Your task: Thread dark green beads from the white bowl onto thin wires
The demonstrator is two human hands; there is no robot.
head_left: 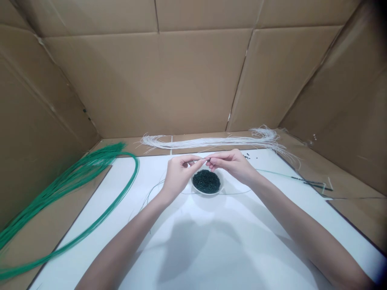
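Note:
Above a white bowl [208, 195] of small dark green beads [206, 181], my two hands meet at the fingertips. My left hand [179, 173] is closed in a pinch on a thin strand, little of which shows between thumb and forefinger. Just to its right, my right hand [234, 164] pinches a tiny dark piece, which looks like a bead [208, 160]. Whether the strand passes through it is too small to tell. Thin green wire [238, 193] runs on the table behind my wrists and around the bowl.
A bundle of green wires [75, 177] curves over the left side of the white table [145, 257]. White strands [208, 142] lie along the back. At right are dark beaded lengths [314, 183]; a few loose beads [248, 156] lie behind my right hand. Cardboard walls [193, 80] surround the table.

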